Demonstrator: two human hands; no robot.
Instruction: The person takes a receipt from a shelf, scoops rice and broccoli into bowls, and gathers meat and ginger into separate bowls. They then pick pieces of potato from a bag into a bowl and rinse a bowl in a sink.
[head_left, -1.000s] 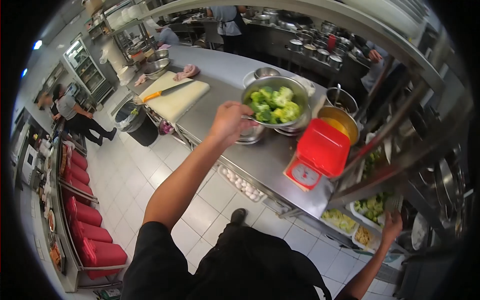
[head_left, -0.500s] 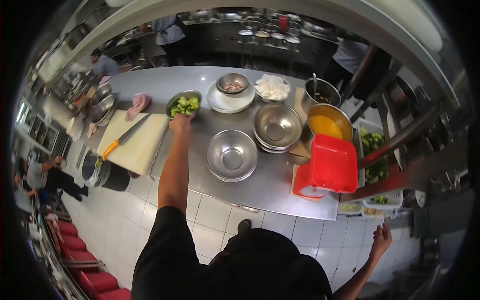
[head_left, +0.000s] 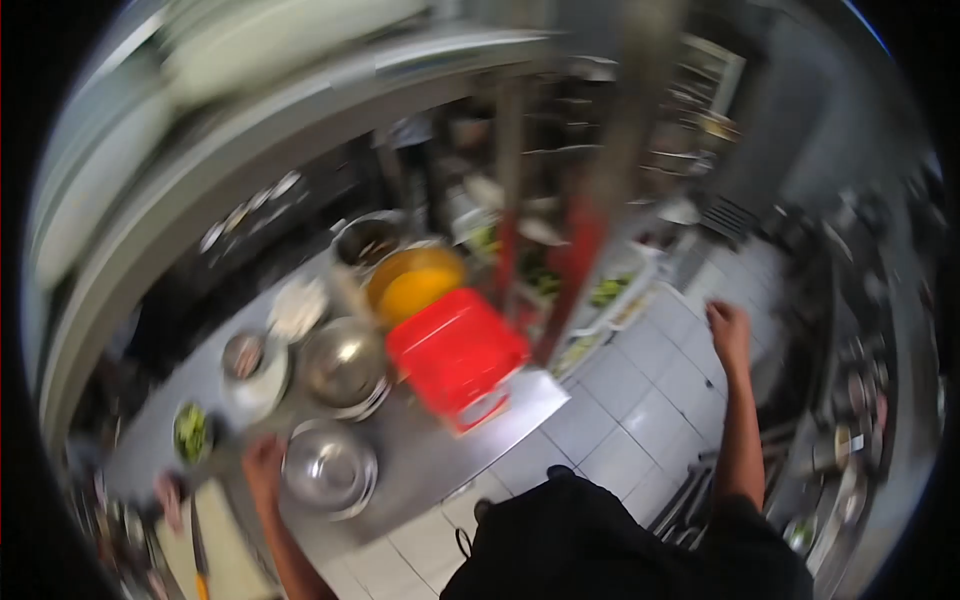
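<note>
My left hand (head_left: pixel 263 466) hovers over the metal table, beside the stacked steel bowls (head_left: pixel 330 468), apart from the bowl of chopped green vegetables (head_left: pixel 190 432). Motion blur smears its fingers; I see nothing held in it. My right hand (head_left: pixel 728 325) hangs out over the tiled floor at the right, away from the table. Its fingers look bent but are blurred, and no object shows in it. A red weighing scale (head_left: pixel 457 352) stands at the table's near right corner. Lower left, a knife (head_left: pixel 198 540) with an orange handle lies on the pale cutting board (head_left: pixel 232 550).
More stacked bowls (head_left: pixel 345 362), a white plate (head_left: pixel 262 392) under a small bowl, a bowl of white pieces (head_left: pixel 298 308) and a pot of orange liquid (head_left: pixel 415 285) crowd the table. Posts (head_left: pixel 600 190) rise beyond. Crates of greens (head_left: pixel 612 290) stand past the table's end.
The view has swung to the right and is blurred. My left hand has come away from the bowl of greens, which stays on the table. My right arm is now raised further forward.
</note>
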